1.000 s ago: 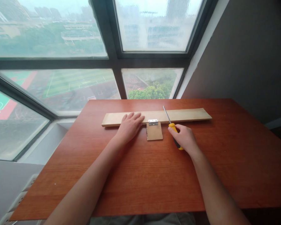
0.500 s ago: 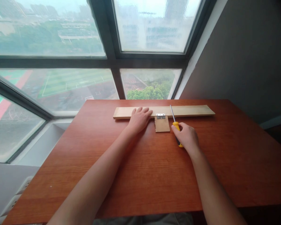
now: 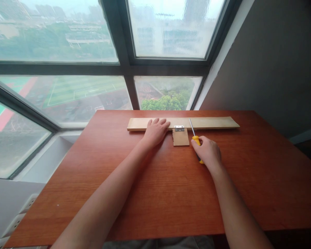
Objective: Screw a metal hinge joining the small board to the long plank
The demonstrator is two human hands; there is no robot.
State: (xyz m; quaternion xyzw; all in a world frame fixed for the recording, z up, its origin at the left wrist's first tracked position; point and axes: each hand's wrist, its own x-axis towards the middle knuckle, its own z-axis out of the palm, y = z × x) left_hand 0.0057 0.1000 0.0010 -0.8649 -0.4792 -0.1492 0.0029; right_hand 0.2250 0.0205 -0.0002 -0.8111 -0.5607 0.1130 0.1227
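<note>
A long pale wooden board (image 3: 212, 122) lies across the far part of the table. My left hand (image 3: 156, 132) rests on it left of the middle, fingers spread flat. A small metal hinge (image 3: 179, 128) joins the board's near edge to a small square wooden piece (image 3: 181, 137), which reaches toward me. In my right hand (image 3: 208, 150) is a screwdriver (image 3: 196, 139) with a yellow and black handle. Its shaft points away from me, with the tip over the board to the right of the hinge. My right fingers are wrapped round the handle.
The reddish-brown table (image 3: 155, 193) fills the space before me. Beyond it stand large windows with a dark frame (image 3: 93, 69). A grey wall (image 3: 272, 62) rises on the right. Wall sockets (image 3: 17, 223) show at the lower left, below the table edge.
The whole view has shifted very slightly. Both hands keep their places, and the screwdriver tip appears marginally lower against the board.
</note>
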